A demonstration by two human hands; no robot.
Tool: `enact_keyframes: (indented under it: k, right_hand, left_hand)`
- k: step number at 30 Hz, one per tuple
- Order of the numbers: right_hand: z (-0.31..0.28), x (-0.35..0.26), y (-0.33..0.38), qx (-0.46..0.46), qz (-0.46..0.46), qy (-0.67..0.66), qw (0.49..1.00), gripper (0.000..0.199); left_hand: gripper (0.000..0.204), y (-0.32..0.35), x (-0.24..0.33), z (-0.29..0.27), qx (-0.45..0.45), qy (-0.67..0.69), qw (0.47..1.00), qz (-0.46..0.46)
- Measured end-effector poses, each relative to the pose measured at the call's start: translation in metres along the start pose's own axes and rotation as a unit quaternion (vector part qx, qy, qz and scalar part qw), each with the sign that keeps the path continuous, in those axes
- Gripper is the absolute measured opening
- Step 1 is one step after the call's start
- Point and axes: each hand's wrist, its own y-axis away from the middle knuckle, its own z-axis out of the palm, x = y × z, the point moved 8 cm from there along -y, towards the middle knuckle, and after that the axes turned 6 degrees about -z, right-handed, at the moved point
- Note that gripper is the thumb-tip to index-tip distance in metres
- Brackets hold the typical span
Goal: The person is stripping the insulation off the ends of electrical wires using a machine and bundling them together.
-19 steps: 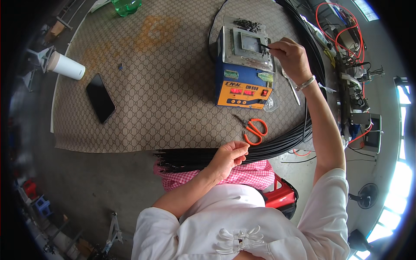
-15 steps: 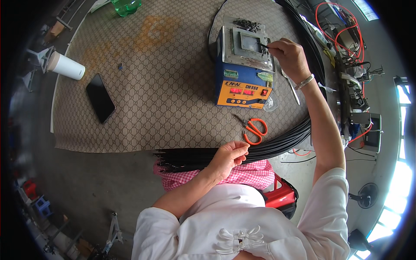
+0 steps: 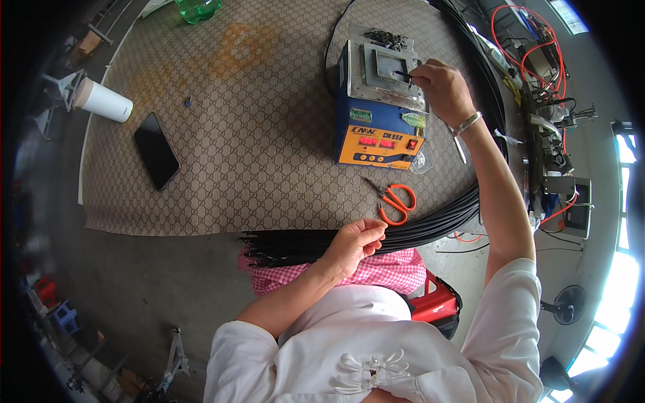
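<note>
My right hand point(image 3: 441, 87) pinches a thin black piece that looks like a cable end point(image 3: 402, 73). Its tip reaches into the square metal basin of a solder pot point(image 3: 381, 144), a blue box with an orange front and red lit digits. My left hand point(image 3: 354, 243) is closed, thumb against fingers, at the table's near edge, over a bundle of black cables point(image 3: 295, 246). Whatever it may hold is hidden. Just beyond that hand lie orange-handled scissors point(image 3: 398, 203). A slim silver tool point(image 3: 460, 150) rests under my right wrist.
Dark scraps point(image 3: 385, 38) heap behind the basin. On the patterned tabletop point(image 3: 255, 154), to the left, are a black phone point(image 3: 156, 152) and a white tumbler point(image 3: 103, 100). A green bottle point(image 3: 197, 9) stands far back. The cable bundle curves along the right edge, near machinery with red hoses point(image 3: 537, 47).
My right hand has shifted slightly left and nearer, and the black tip sits further into the basin. My left hand stays put. The pot appears marginally lower and further right.
</note>
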Motion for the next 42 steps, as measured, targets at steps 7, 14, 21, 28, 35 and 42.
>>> enact_keyframes:
  k: [7,14,21,28,35,42]
  right_hand:
    - [-0.01,-0.008,-0.007,-0.027,-0.012,0.039,0.999,0.012]
    - [-0.01,-0.013,-0.021,-0.06,-0.037,0.087,0.994,0.017]
    - [-0.001,-0.021,-0.03,-0.107,-0.034,0.124,0.986,0.016]
    - [0.001,-0.019,-0.031,-0.096,-0.054,0.117,0.987,0.016]
    - [-0.01,-0.003,-0.025,-0.064,-0.008,0.032,0.997,0.024]
    - [0.001,0.01,-0.017,-0.069,0.031,-0.008,0.997,0.023]
  left_hand:
    - [0.012,0.0,0.001,-0.001,0.001,0.009,1.0,-0.006]
    - [0.012,0.0,-0.001,0.002,-0.005,0.007,1.0,-0.012]
    - [0.013,0.001,0.001,-0.001,-0.003,0.014,1.0,-0.007]
    - [0.011,0.0,-0.001,-0.002,-0.01,0.002,1.0,-0.001]
    - [0.01,0.0,-0.001,-0.002,-0.006,0.002,1.0,0.002]
    - [0.01,0.001,-0.003,0.0,-0.002,0.003,1.0,-0.004]
